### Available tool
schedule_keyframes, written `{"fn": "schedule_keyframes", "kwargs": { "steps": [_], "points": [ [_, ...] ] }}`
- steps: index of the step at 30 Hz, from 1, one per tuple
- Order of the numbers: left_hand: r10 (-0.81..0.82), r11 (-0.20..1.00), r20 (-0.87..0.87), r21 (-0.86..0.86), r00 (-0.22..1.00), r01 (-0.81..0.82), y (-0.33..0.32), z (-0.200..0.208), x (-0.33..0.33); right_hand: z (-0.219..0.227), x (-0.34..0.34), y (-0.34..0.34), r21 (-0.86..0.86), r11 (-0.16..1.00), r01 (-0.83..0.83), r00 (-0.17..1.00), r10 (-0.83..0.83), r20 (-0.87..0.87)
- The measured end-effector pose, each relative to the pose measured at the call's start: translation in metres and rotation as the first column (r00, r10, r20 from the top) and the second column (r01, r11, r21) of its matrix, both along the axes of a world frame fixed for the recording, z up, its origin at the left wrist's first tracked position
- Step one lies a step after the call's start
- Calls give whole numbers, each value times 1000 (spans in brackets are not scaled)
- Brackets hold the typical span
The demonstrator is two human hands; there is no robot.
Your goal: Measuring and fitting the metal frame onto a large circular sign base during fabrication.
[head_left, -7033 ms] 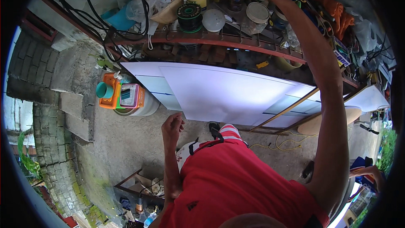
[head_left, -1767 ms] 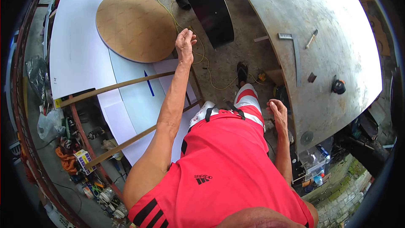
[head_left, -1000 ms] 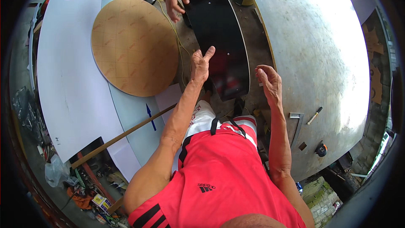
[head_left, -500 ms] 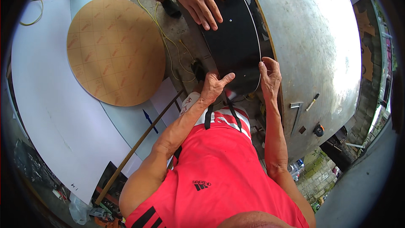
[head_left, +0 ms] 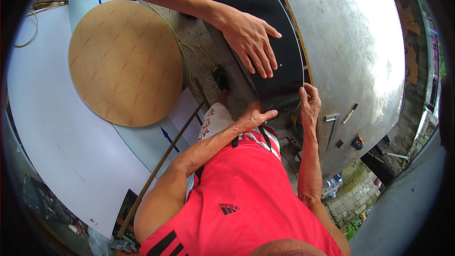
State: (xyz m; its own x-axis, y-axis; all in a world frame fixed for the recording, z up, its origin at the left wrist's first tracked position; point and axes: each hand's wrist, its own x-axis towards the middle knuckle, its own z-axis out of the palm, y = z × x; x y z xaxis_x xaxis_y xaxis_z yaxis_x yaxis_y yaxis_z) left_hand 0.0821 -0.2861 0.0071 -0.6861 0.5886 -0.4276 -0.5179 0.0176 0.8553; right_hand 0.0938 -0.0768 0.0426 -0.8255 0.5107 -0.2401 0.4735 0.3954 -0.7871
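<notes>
The black curved panel (head_left: pixel 265 33) runs lengthwise from near to far, just ahead of both hands: left hand (head_left: pixel 253 119) grips its near edge from below, right hand (head_left: pixel 310 104) clasps its right corner, a co-worker's hand (head_left: pixel 251 42) pressing flat farther up

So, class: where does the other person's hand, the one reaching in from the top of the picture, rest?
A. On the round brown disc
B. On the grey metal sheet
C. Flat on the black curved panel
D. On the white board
C: the co-worker's hand lies spread flat on the black curved panel, whose lower edge the person's left hand and right hand grip.
</notes>
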Motion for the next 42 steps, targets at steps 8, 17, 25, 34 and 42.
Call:
{"fn": "schedule_keyframes", "kwargs": {
  "steps": [8,17,25,34,42],
  "points": [
    [-86,995,-31,41,996,87,-3,-1,-2,0,12,2,-55,998,20,998,-17,58],
    [-89,996,-65,22,994,90,-9,-8,2,-2,17,-3,-95,995,26,998,-21,55],
    [-154,987,-99,22,983,157,-16,-18,8,-1,22,-6,-6,1000,-1,998,1,66],
    [-241,971,35,17,970,240,-15,-24,16,-11,31,-6,-55,997,55,997,-52,54],
    [-118,993,44,18,992,117,-13,-5,18,-17,34,11,-136,990,-18,999,23,34]
  ]
}}
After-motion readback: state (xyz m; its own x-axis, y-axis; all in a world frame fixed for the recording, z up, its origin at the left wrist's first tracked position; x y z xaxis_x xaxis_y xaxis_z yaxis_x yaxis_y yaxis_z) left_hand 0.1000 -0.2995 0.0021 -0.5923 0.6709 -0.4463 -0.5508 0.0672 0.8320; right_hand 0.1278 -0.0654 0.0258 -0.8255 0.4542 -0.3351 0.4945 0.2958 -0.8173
